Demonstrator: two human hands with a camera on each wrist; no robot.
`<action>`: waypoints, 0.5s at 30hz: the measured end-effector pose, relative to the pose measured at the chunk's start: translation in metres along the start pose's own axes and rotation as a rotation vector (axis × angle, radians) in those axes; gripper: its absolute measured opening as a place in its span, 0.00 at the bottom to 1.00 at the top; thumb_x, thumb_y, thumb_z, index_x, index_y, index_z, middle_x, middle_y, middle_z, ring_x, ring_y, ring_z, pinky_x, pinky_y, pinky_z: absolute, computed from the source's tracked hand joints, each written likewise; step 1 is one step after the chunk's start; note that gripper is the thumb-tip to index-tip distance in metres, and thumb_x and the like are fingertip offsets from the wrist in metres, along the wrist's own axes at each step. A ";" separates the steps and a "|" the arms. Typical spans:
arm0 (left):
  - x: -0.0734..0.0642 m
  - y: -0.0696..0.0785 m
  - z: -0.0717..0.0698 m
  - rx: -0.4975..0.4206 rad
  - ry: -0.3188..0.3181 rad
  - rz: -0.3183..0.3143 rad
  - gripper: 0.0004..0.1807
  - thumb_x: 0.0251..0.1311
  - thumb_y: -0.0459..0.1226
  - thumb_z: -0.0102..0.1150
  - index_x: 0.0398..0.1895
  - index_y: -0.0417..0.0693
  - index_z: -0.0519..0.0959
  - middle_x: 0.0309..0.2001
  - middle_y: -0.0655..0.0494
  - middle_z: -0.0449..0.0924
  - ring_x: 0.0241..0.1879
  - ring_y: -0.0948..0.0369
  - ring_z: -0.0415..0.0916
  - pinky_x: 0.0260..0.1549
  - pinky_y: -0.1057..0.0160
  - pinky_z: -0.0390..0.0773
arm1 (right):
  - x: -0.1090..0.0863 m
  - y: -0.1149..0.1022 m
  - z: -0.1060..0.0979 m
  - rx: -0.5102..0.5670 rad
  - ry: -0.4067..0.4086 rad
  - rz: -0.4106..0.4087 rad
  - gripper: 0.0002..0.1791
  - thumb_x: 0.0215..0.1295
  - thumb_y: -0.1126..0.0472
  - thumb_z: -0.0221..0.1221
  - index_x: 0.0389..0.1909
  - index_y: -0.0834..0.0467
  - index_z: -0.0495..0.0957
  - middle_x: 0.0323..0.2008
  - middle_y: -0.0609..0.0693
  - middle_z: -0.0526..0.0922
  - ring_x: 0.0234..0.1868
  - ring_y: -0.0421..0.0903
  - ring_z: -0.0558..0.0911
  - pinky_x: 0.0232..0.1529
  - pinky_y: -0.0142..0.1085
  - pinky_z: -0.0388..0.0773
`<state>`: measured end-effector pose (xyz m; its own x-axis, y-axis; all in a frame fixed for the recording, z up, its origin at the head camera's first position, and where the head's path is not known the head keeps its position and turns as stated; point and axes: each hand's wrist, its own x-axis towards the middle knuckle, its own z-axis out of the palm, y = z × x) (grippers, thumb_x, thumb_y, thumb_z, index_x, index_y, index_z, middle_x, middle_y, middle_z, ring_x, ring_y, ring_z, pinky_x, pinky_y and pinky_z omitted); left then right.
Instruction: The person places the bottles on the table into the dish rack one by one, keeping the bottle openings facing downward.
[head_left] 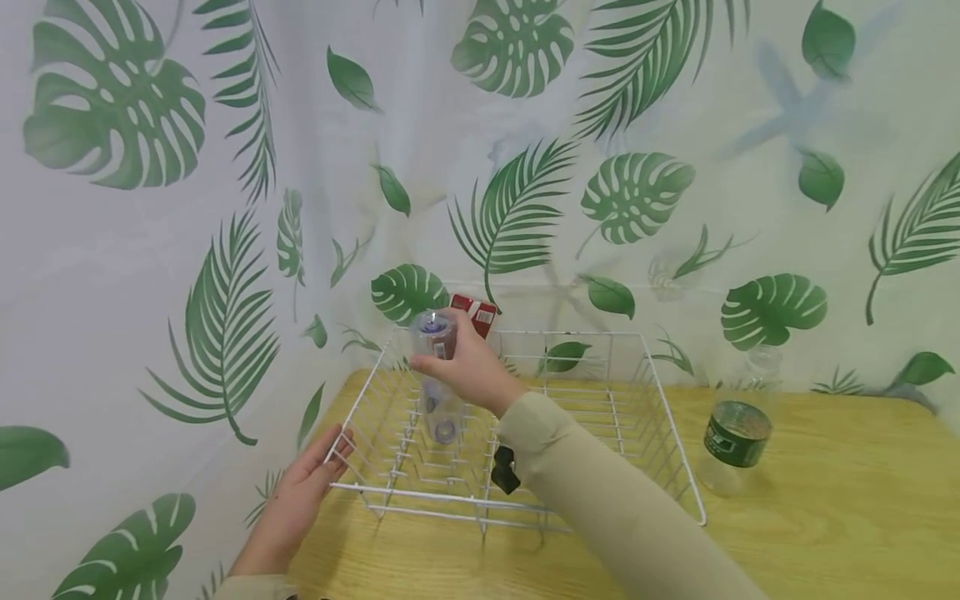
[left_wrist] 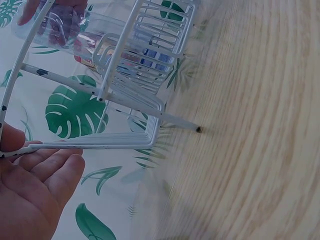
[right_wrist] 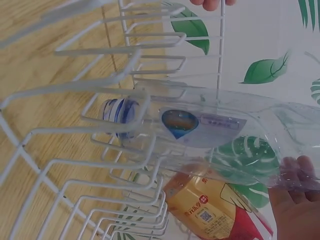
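Note:
My right hand [head_left: 476,367] grips a clear plastic bottle [head_left: 444,410] near its base. The bottle is upside down, its blue-and-white cap [right_wrist: 119,117] low among the prongs of a white wire dish rack [head_left: 472,501]. A small printed label [right_wrist: 210,127] shows on its side. My left hand [head_left: 303,479] holds the rack's left rim, the thumb over the wire and the fingers [left_wrist: 62,170] beneath. Behind the bottle, a red and yellow packet [right_wrist: 210,205] leans in the rack's back left corner.
To the right of the rack a clear bottle with a green label [head_left: 737,433] stands on the wooden table [head_left: 847,500]. A leaf-printed curtain [head_left: 525,250] hangs behind and at the left. A small black object [head_left: 506,471] shows beside the right cuff.

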<state>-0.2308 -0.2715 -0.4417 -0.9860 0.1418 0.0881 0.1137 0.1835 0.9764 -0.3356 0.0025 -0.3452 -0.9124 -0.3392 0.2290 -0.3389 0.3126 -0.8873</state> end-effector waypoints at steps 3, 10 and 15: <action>-0.001 0.000 0.000 -0.007 -0.011 0.001 0.30 0.78 0.29 0.34 0.80 0.35 0.46 0.76 0.36 0.54 0.74 0.47 0.55 0.69 0.58 0.57 | 0.002 0.001 0.006 -0.031 0.011 0.002 0.49 0.61 0.43 0.71 0.76 0.50 0.53 0.54 0.50 0.78 0.53 0.47 0.79 0.52 0.45 0.80; 0.000 0.001 0.001 -0.001 0.000 -0.023 0.30 0.78 0.30 0.34 0.81 0.37 0.47 0.76 0.37 0.54 0.74 0.47 0.57 0.71 0.51 0.55 | 0.004 0.009 0.004 0.031 0.019 0.038 0.50 0.61 0.44 0.71 0.77 0.49 0.52 0.57 0.54 0.76 0.54 0.48 0.79 0.54 0.46 0.79; 0.000 0.001 0.000 0.000 0.010 -0.037 0.30 0.78 0.31 0.34 0.81 0.38 0.47 0.77 0.38 0.54 0.74 0.47 0.57 0.71 0.52 0.56 | 0.004 0.011 0.002 0.034 0.020 0.066 0.52 0.61 0.42 0.70 0.78 0.49 0.50 0.55 0.53 0.77 0.54 0.49 0.79 0.54 0.48 0.78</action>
<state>-0.2307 -0.2715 -0.4410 -0.9906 0.1253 0.0543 0.0775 0.1882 0.9791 -0.3424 0.0028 -0.3552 -0.9372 -0.3005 0.1772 -0.2700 0.3029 -0.9140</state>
